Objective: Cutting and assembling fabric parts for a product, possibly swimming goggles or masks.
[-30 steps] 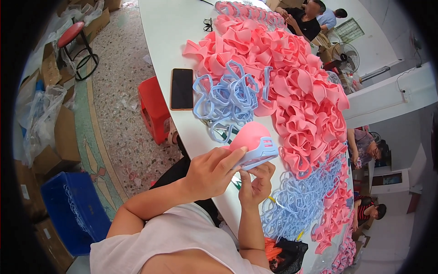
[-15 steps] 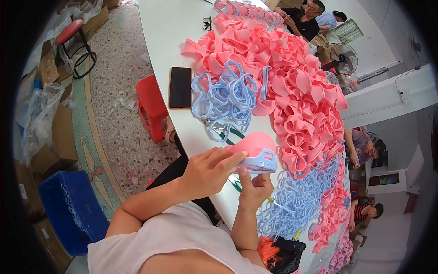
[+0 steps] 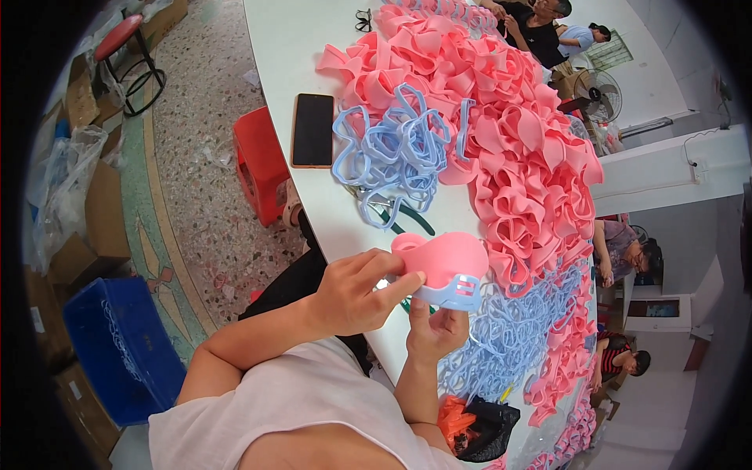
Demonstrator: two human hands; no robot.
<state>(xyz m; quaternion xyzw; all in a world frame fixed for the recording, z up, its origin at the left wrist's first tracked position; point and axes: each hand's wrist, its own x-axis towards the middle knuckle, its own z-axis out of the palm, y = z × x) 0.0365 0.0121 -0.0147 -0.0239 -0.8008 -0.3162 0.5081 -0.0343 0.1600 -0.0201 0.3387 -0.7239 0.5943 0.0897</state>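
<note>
Between my hands is a soft, curved pink piece point(image 3: 442, 260) with a light blue rim point(image 3: 450, 295) fitted along its lower edge; a slotted tab shows at the rim's right end. My left hand point(image 3: 356, 291) pinches its left side, with a fingertip pressed on the pink face. From below, my right hand point(image 3: 436, 333) grips the blue rim, its fingers partly hidden behind it. Just beyond the piece, green-handled pliers point(image 3: 413, 218) lie on the table, partly under a bundle of light blue rims point(image 3: 392, 153). Another green handle shows beneath my left hand.
A large heap of pink pieces point(image 3: 521, 172) covers the table's far and right side, with loose blue rims point(image 3: 509, 337) nearer me. A phone point(image 3: 312, 131) lies at the left edge. Red stool point(image 3: 258, 164), blue bin point(image 3: 117, 345) and cartons stand left. Other people sit across the table.
The pink piece has been tilted, so more of its outer pink face and a curled left edge show. Both hands keep hold of it. The whole view has shifted slightly.
</note>
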